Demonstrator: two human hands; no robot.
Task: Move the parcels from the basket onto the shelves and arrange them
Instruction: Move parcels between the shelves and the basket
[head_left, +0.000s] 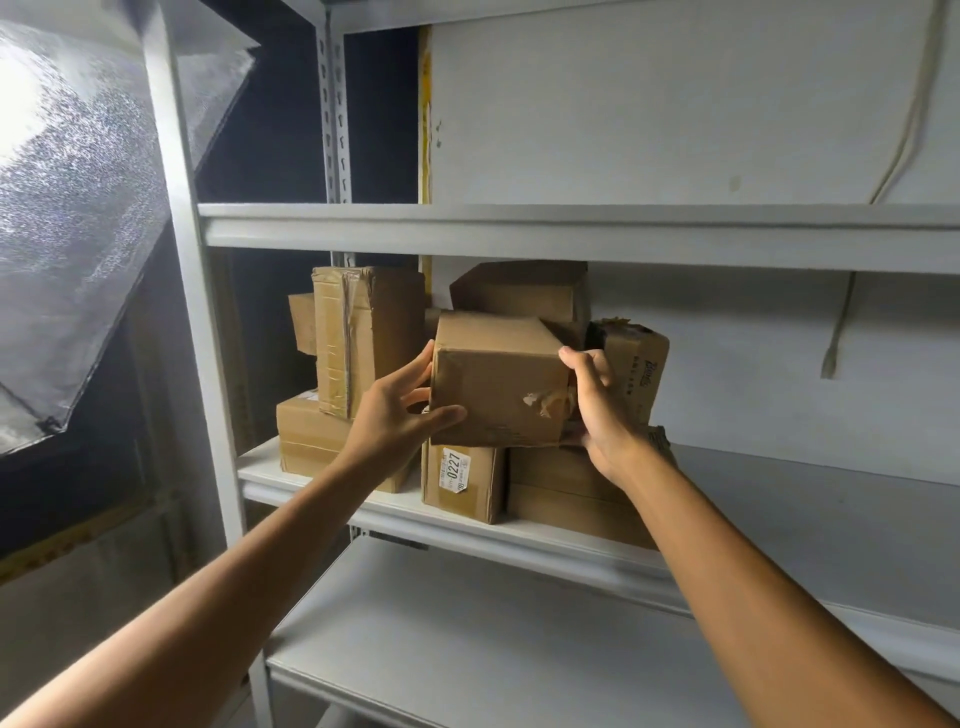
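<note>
I hold a brown cardboard box (498, 379) between both hands at the middle shelf (779, 493) of a white metal rack. The box is a little wider than tall; its long axis runs left to right along the shelf, with the right end dipping slightly. Its broad front face is turned toward me, with torn tape near the lower right corner, and its top face slopes away toward the wall.

My left hand (400, 410) grips the lower left corner: the thumb lies across the front face and the fingers reach up the left side. My right hand (602, 410) grips the right end, with the thumb at the upper right edge and the fingers curled round behind. The box sits between the two hands, at the far ends of my outstretched arms.

The box's bottom edge meets the tops of a labelled box (462, 483) marked 0227 and a low box (561, 499) on the shelf; I cannot tell whether it rests on them. To the left, a tall box (369, 338) stands upright. Behind is a rear box (524, 291), and just right a printed box (636, 364).

A lit softbox (78, 208) hangs at far left.
</note>
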